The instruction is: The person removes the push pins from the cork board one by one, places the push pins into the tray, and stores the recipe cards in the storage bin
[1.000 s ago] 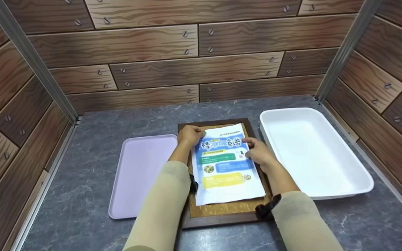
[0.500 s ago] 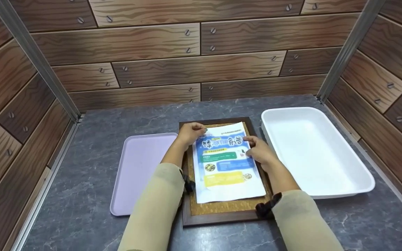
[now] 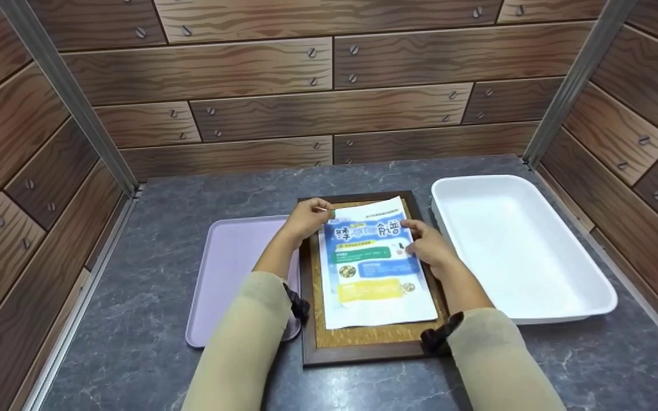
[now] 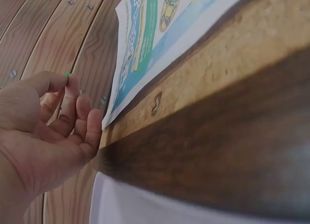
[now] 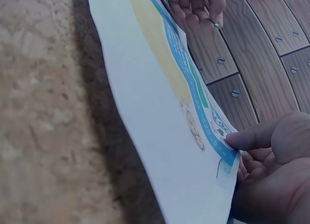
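Note:
A printed paper sheet (image 3: pixel 383 311) with blue, green and yellow blocks lies over a brown-framed cork board (image 3: pixel 363 338). My right hand (image 3: pixel 430 246) pinches the sheet's upper right edge between thumb and fingers; in the right wrist view the sheet (image 5: pixel 140 112) is bowed and lifted off the cork. At the sheet's upper left corner, my left hand (image 3: pixel 308 218) pinches a tiny green push pin (image 4: pixel 67 74) between thumb and index finger. Most of the pin is hidden by the fingertips. The other fingers of that hand (image 4: pixel 53 122) are loosely curled, close to the sheet's edge.
A lilac tray (image 3: pixel 232 257) lies left of the board, partly under my left forearm. To the right stands a deep white tub (image 3: pixel 526 251). Wood-patterned panels (image 3: pixel 329 63) wall in the grey marbled table (image 3: pixel 135 319) at the back and sides.
My left hand, with the push pin, has shifted slightly left relative to the board, and its forearm has swung left, uncovering more of the frame. My right hand keeps its pinch on the sheet.

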Motion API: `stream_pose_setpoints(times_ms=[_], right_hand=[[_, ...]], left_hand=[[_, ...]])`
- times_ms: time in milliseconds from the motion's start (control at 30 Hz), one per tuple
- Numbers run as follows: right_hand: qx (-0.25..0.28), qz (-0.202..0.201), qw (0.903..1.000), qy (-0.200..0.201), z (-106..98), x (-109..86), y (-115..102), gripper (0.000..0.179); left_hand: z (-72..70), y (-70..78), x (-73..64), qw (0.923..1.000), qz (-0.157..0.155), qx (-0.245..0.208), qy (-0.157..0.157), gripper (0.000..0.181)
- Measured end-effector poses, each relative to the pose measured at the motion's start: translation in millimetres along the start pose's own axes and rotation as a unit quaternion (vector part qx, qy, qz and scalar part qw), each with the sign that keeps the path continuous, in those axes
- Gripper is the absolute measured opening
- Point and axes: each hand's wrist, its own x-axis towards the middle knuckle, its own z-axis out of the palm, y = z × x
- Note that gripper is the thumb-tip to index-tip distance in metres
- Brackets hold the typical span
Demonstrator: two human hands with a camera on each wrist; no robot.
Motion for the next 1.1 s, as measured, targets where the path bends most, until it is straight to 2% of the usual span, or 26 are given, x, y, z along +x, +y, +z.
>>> stream_pose_setpoints(times_ms=[233,433,600,700,833,967,1100], right_hand=[[0.0,0.008,0.9999,-0.013,-1.1,1.7,-1.1,0.078],[-0.009,0.017,0.9996,-0.022,-3.6,1.4,-3.0,0.077],[-0.016,0.008,0.9995,-0.025,-4.2,2.5,-3.8,0.077],[-0.017,0.003,0.9995,-0.025,-4.9,2.7,-3.6,0.077],[-0.013,0.001,0.9995,-0.028,-5.6,3.2,-4.1,0.077],[-0.008,-0.003,0.9994,-0.032,-6.4,2.5,-4.9,0.078],[-0.012,-0.01,0.9993,-0.033,-6.9,2.3,-5.1,0.079]], left_hand=[[-10.5,-2.6,-10.8,1.0,0.004,0.008,0.004,0.021],[-19.4,-5.1,-21.9,0.9998,0.017,0.011,-0.007,0.022],[-27.9,-6.7,-32.5,0.9992,0.023,0.033,-0.002,0.015],[-34.0,-9.5,-38.7,0.9986,0.027,0.044,-0.001,0.018],[-45.1,-15.9,-46.3,0.9972,0.036,0.066,-0.007,0.025],[-59.3,-24.7,-53.4,0.9939,0.045,0.1,-0.014,0.025],[-74.2,-32.9,-59.9,0.9854,0.059,0.159,-0.02,0.02]])
